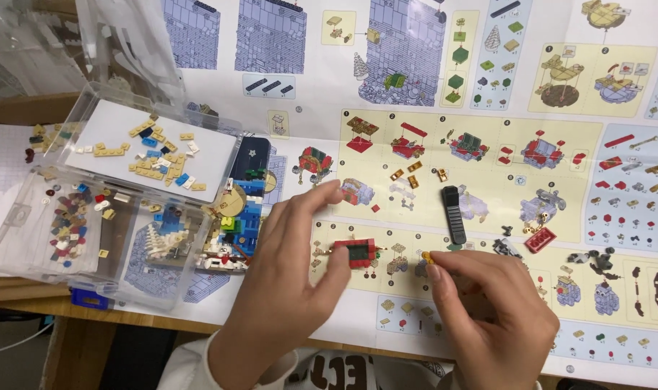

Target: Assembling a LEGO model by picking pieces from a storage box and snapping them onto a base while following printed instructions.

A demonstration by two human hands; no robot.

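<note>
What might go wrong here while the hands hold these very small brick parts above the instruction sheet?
1. The right hand pinches a tiny yellow piece at its fingertips only; it may slip and get lost on the busy instruction sheet.
2. The left hand holds the small red and green assembly lightly; pressing a part on could break it apart.
3. The clear tray of loose pieces lies near the table edge; a nudge might spill it.

Open instruction sheet beyond the hands; clear plastic trays and black brick separator in the way.
</note>
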